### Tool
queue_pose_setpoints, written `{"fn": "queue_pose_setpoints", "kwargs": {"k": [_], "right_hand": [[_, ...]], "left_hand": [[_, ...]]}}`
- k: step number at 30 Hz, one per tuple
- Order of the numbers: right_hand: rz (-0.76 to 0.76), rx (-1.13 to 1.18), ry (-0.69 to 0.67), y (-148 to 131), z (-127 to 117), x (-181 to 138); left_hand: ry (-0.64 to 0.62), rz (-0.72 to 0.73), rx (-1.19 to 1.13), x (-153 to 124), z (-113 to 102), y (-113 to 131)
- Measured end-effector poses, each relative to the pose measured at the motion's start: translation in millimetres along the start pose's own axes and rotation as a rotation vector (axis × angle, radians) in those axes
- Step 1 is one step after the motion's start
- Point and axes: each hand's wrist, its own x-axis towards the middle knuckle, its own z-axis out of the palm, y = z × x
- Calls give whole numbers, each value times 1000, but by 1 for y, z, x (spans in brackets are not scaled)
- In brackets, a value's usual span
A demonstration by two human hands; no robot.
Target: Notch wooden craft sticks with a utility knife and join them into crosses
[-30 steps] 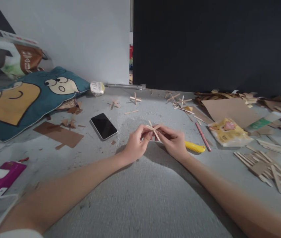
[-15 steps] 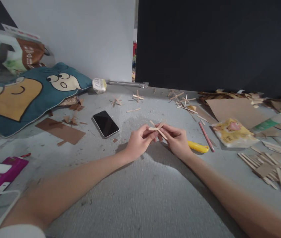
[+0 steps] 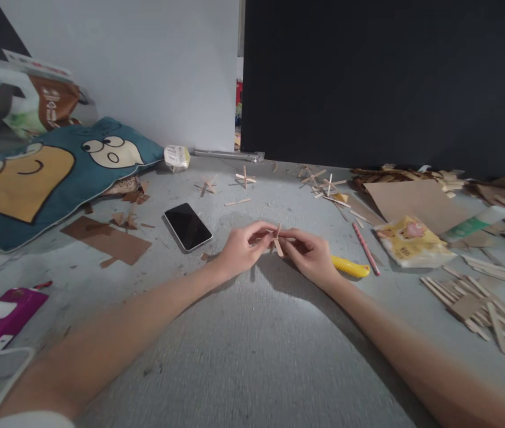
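Observation:
Between my two hands is a small cross-shaped piece made of wooden craft sticks [image 3: 278,246], just above the grey table [image 3: 243,333]. My left hand [image 3: 244,245] pinches it from the left with thumb and fingertips. From the other side my right hand [image 3: 308,252] grips it the same way, its fingers hiding part of the sticks. One stick end points down toward me and another rises between the fingertips. A yellow utility knife [image 3: 349,267] lies beside my right wrist, and a black-screened phone [image 3: 188,226] rests left of my left hand.
Several crossed-stick pieces [image 3: 245,177] stand along the back. At right are a pink pencil [image 3: 366,248], a yellow packet [image 3: 413,242] and a pile of craft sticks [image 3: 475,306]. Brown cardboard [image 3: 107,241] and a blue cushion [image 3: 78,172] lie left, near a purple device [image 3: 16,318].
The crossed sticks have been turned in my hands, so one stick now points down toward me. Both hands stay close together. The whole view has shifted slightly.

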Motion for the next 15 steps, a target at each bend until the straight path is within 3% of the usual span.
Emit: {"fn": "queue_pose_setpoints", "kwargs": {"k": [3,7,15], "right_hand": [[33,30,-16,4,1,0],[90,65,34,9,4,1],[92,7,-50,1,3,4]], "left_hand": [[-67,-23,-1,1,-3,-5],[-19,-30,3,0,-1,-9],[-74,-103,-167,-3,2,-9]]}}
